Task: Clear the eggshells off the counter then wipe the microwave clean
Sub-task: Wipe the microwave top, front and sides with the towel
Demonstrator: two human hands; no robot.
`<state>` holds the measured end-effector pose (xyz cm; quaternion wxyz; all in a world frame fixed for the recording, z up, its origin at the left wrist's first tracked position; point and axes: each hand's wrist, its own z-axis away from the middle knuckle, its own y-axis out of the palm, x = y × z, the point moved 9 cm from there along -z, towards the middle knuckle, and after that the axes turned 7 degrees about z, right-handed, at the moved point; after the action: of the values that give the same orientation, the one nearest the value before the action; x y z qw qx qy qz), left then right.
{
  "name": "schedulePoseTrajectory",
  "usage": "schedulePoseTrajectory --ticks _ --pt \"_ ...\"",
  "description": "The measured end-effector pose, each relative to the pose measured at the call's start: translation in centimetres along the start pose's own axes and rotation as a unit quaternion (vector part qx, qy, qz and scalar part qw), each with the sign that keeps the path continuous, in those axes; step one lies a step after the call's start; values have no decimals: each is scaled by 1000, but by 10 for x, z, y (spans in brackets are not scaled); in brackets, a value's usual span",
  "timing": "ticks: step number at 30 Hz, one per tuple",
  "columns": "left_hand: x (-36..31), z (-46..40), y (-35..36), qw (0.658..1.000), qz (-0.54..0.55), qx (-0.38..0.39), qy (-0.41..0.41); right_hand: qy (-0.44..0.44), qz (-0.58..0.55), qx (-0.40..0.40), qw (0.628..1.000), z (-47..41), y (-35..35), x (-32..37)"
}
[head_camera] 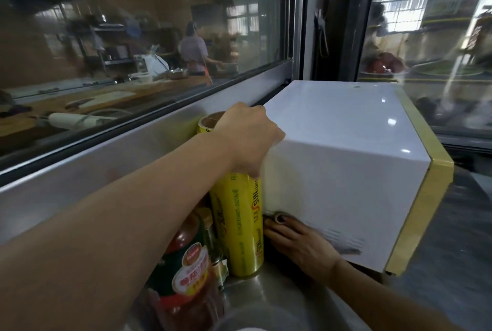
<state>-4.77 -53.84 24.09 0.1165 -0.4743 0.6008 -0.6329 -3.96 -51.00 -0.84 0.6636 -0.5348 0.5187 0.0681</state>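
Observation:
The white microwave (346, 149) with yellow front trim stands on the steel counter (279, 293) by the window. My right hand (300, 245) lies flat against the bottom of its left side wall, fingers pressing a small grey-brown cloth (280, 217) to the panel beside the vent slots. My left hand (247, 139) reaches over to the microwave's upper left edge and grips the top of a yellow cling film roll (239, 224) standing right next to it; its fingertips are hidden. No eggshells are in view.
A second cling film roll (206, 124) stands behind the first. A red sauce jar (186, 272) and a slim dark bottle (213, 240) crowd the counter on the left. The window sill and glass run behind. Dark floor lies to the right of the microwave.

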Motion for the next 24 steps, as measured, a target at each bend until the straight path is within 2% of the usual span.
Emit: schedulePoseTrajectory --ticks 6,9,11,15,18,21,24 --pt "-2 3 3 999 -36 31 -11 0 5 -16 1000 69 0 -16" --pt "-9 5 3 997 -55 43 -19 -9 -15 27 999 107 3 -24" --pt "-18 3 1 997 -71 31 -17 10 -19 29 999 130 5 -32" --pt "-32 -3 -1 999 -42 12 -27 48 -23 78 995 161 17 -41" --pt "-36 -5 5 998 -41 32 -22 35 -34 95 994 158 14 -36" --pt "-35 -7 7 999 -37 32 -19 -14 -20 53 998 122 1 -26" --pt "-33 -8 5 999 -31 17 -24 -15 -22 28 999 68 -15 -30"
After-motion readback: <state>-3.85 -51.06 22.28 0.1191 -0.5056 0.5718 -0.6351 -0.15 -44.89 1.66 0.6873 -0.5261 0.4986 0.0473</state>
